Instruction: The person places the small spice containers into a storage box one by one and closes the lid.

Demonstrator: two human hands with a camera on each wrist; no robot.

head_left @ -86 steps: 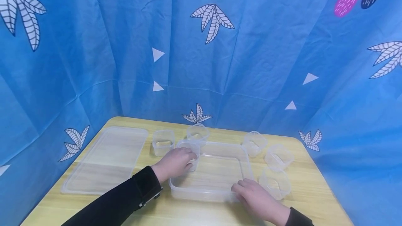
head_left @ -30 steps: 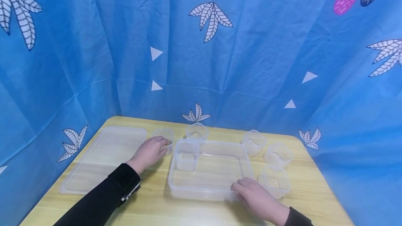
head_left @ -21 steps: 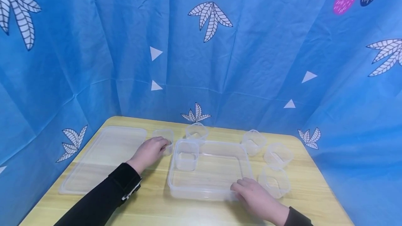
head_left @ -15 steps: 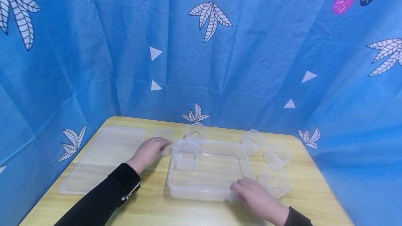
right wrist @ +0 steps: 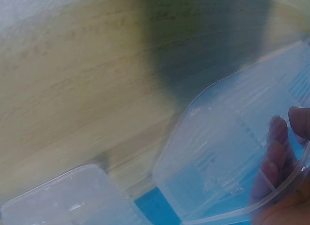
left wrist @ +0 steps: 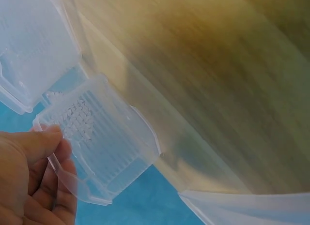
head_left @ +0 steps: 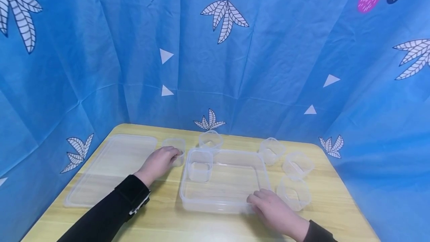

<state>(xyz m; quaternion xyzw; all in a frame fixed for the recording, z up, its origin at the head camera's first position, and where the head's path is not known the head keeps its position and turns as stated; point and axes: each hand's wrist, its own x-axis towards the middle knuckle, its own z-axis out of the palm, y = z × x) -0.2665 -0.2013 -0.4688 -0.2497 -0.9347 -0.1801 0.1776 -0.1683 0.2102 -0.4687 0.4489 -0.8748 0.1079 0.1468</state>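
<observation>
My left hand (head_left: 159,163) pinches the rim of a small clear plastic container (head_left: 174,144), left of the big box. In the left wrist view the thumb and fingers of the left hand (left wrist: 38,169) straddle that container's (left wrist: 104,142) wall. My right hand (head_left: 273,212) grips the near right corner of a large clear plastic box (head_left: 218,206). The right wrist view has the right hand's (right wrist: 281,162) fingers against the large box's (right wrist: 208,147) wall, thumb over the rim. Inside the box's far left corner stands another small container (head_left: 200,176).
A flat clear lid (head_left: 111,171) lies on the wooden table (head_left: 161,227) at left. Behind the box is a small container (head_left: 211,140). Three more, a back one (head_left: 271,151), a middle one (head_left: 298,165) and a near one (head_left: 293,193), line the right. A blue curtain (head_left: 268,66) surrounds the table.
My left hand let go of the small container in the large box's far left corner, then moved left to the one outside it. The right hand has stayed at the box corner.
</observation>
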